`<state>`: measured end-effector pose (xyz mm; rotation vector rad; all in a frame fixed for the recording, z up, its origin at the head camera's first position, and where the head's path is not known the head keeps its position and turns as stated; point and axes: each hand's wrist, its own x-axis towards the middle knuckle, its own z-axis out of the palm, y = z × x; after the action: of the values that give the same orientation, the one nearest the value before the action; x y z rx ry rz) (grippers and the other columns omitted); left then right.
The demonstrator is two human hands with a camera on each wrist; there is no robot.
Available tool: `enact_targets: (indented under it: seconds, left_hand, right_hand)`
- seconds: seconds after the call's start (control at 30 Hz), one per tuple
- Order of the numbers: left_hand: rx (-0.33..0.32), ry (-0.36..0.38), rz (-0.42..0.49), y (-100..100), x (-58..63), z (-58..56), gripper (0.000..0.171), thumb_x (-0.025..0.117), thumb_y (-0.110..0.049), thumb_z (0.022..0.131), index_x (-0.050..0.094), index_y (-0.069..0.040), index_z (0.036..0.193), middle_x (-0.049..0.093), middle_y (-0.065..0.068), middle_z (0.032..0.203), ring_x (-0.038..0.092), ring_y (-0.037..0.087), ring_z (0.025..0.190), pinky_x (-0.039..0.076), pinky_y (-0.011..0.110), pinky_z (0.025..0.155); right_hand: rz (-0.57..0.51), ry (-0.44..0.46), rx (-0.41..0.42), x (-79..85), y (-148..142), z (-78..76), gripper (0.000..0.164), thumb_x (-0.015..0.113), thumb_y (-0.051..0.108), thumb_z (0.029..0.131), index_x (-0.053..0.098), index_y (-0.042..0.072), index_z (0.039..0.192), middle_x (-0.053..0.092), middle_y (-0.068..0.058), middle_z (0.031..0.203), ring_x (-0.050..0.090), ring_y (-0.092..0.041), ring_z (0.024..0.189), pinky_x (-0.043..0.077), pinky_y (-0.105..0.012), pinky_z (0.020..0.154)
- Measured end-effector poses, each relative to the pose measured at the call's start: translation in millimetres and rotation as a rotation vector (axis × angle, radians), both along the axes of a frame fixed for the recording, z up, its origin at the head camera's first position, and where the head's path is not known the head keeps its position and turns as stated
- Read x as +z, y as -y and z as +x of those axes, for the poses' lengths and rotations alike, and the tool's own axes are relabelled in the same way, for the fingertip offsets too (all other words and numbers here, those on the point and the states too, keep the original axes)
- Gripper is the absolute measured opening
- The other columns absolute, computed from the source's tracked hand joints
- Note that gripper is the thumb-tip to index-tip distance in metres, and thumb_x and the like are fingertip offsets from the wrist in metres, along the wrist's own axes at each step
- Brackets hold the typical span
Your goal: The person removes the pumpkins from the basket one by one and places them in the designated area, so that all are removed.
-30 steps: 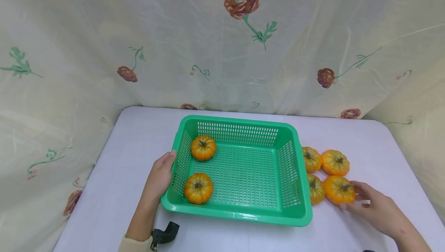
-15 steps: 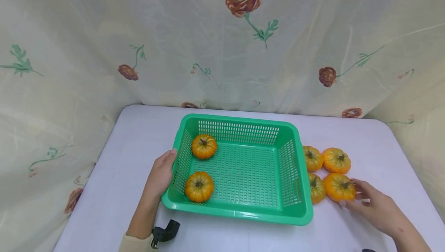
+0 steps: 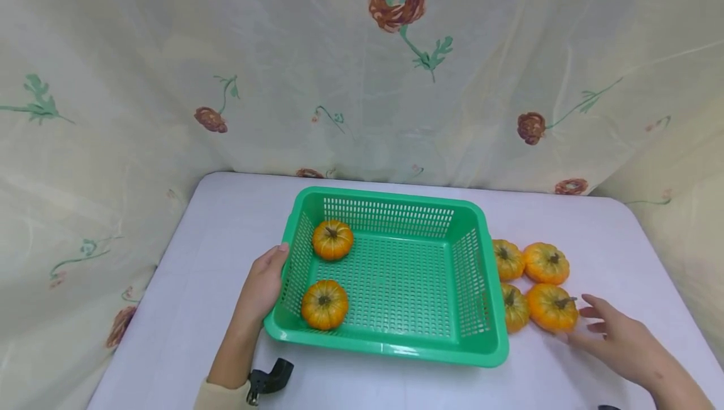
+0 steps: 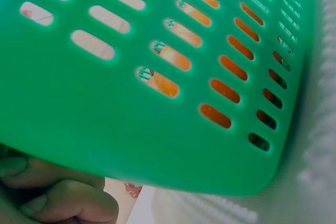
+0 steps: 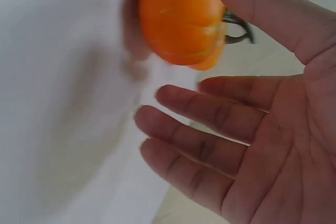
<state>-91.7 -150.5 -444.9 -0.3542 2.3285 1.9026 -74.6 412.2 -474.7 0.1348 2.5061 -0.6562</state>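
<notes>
My left hand (image 3: 264, 287) grips the left rim of a green plastic basket (image 3: 390, 350); the left wrist view has its curled fingers (image 4: 73, 200) at the rim. Inside the basket, along its left side, lie two small orange pumpkins, one at the back (image 3: 332, 240) and one at the front (image 3: 325, 305). My right hand (image 3: 619, 341) is spread beside the nearest pumpkin (image 3: 552, 307) of a group right of the basket. In the right wrist view its fingers are nearly straight and apart from that pumpkin (image 5: 181, 19); the thumb overlaps it, contact unclear.
The other pumpkins of the group sit close together: one at the back right (image 3: 546, 263) and two against the basket's right wall, back (image 3: 508, 260) and front (image 3: 515, 308). A flowered curtain (image 3: 317, 70) hangs behind the white table (image 3: 226, 209).
My right hand has drawn slightly away to the right and its fingers have loosened from around the front pumpkin, which stays in place. My left hand and the basket have not visibly moved.
</notes>
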Motion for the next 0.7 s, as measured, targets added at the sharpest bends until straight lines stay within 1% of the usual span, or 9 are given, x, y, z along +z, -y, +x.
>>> enact_targets:
  seconds: [0.07, 0.13, 0.3, 0.37, 0.47, 0.57, 0.7]
  left_hand:
    - [-0.004, 0.001, 0.0, 0, 0.3, 0.0, 0.053, 0.036, -0.041, 0.115, 0.063, 0.001, 0.134, 0.068, 0.02, 0.109, 0.066, 0.026, 0.093, 0.057, 0.034, 0.078]
    - [-0.001, 0.001, -0.006, 0, 0.6, 0.0, 0.053, 0.036, -0.041, 0.115, 0.064, 0.001, 0.131, 0.067, 0.019, 0.105, 0.065, 0.025, 0.09, 0.056, 0.033, 0.077]
    - [0.007, 0.001, -0.015, 1, 1.3, 0.2, 0.051, 0.037, -0.039, 0.115, 0.065, 0.001, 0.128, 0.067, 0.019, 0.102, 0.064, 0.025, 0.088, 0.055, 0.033, 0.076]
    - [0.004, -0.002, -0.01, 1, 1.3, 0.0, 0.051, 0.036, -0.038, 0.115, 0.065, 0.001, 0.13, 0.067, 0.02, 0.104, 0.065, 0.026, 0.09, 0.055, 0.033, 0.076]
    - [0.003, -0.006, 0.0, 1, 0.8, -0.8, 0.052, 0.036, -0.039, 0.115, 0.064, 0.001, 0.133, 0.068, 0.021, 0.108, 0.066, 0.027, 0.093, 0.056, 0.034, 0.078]
    - [0.004, -0.003, 0.002, 1, 0.0, -1.2, 0.053, 0.036, -0.04, 0.115, 0.063, 0.001, 0.135, 0.069, 0.021, 0.111, 0.067, 0.028, 0.095, 0.057, 0.034, 0.078]
    - [-0.003, 0.004, 0.006, 0, -1.1, -1.2, 0.054, 0.035, -0.041, 0.115, 0.062, 0.0, 0.137, 0.069, 0.021, 0.115, 0.067, 0.029, 0.098, 0.058, 0.035, 0.08]
  right_hand:
    - [0.025, 0.002, 0.005, 5.0, 2, 0.4, 0.111, 0.078, 0.059, 0.088, 0.028, -0.019, 0.148, 0.048, -0.044, 0.136, 0.054, -0.058, 0.115, 0.057, -0.062, 0.082]
    - [0.049, -0.02, 0.014, 11.4, 5, 0.5, 0.111, 0.079, 0.058, 0.087, 0.029, -0.019, 0.148, 0.047, -0.044, 0.137, 0.053, -0.059, 0.115, 0.056, -0.063, 0.081]
    - [0.112, -0.156, 0.06, 32.4, 17, 0.0, 0.104, 0.081, 0.052, 0.088, 0.034, -0.019, 0.147, 0.048, -0.044, 0.138, 0.053, -0.061, 0.115, 0.054, -0.067, 0.081]
    - [0.136, -0.203, 0.074, 42.5, 23, -1.3, 0.102, 0.081, 0.052, 0.089, 0.035, -0.018, 0.147, 0.048, -0.043, 0.138, 0.053, -0.061, 0.115, 0.052, -0.07, 0.081]
    - [0.152, -0.248, 0.097, 58.2, 32, -4.9, 0.102, 0.078, 0.055, 0.091, 0.036, -0.017, 0.148, 0.047, -0.043, 0.14, 0.052, -0.062, 0.114, 0.05, -0.073, 0.082]
    - [0.158, -0.274, 0.124, 72.0, 45, -9.1, 0.104, 0.076, 0.058, 0.091, 0.034, -0.017, 0.15, 0.046, -0.044, 0.141, 0.05, -0.063, 0.116, 0.047, -0.075, 0.085]
    - [0.137, -0.331, 0.189, 88.9, 64, -11.6, 0.105, 0.077, 0.058, 0.09, 0.034, -0.013, 0.153, 0.043, -0.043, 0.145, 0.045, -0.063, 0.125, 0.039, -0.078, 0.095]
